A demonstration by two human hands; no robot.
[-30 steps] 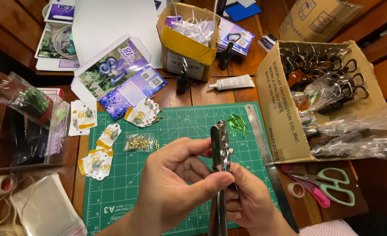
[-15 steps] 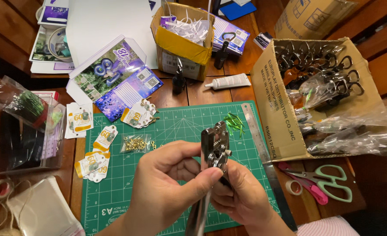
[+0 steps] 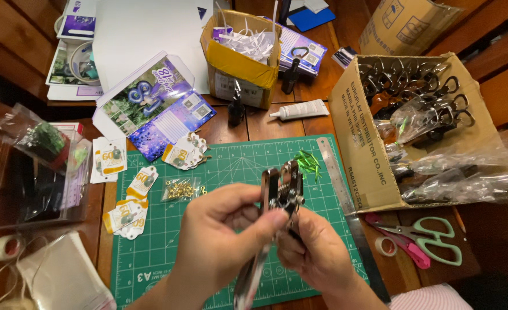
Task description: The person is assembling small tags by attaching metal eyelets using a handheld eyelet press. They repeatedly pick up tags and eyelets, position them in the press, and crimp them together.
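Both hands work above the green cutting mat (image 3: 219,172), which serves as the anchor here. The left hand (image 3: 222,235) is curled closed, thumb and fingertips pinching the head of the metal eyelet pliers (image 3: 279,198). The right hand (image 3: 317,252) is closed too, gripping the tool from below and behind, its fingers wrapped around the dark handle. The pliers hang over the middle of the mat, long axis running near upright in the view with a slight tilt: the sprung head points to the mat's far edge, the shiny handles trail down to its near edge. On the mat, left of the hands, a small bag of brass eyelets (image 3: 180,189); a steel ruler (image 3: 345,201) lies along the mat's right edge
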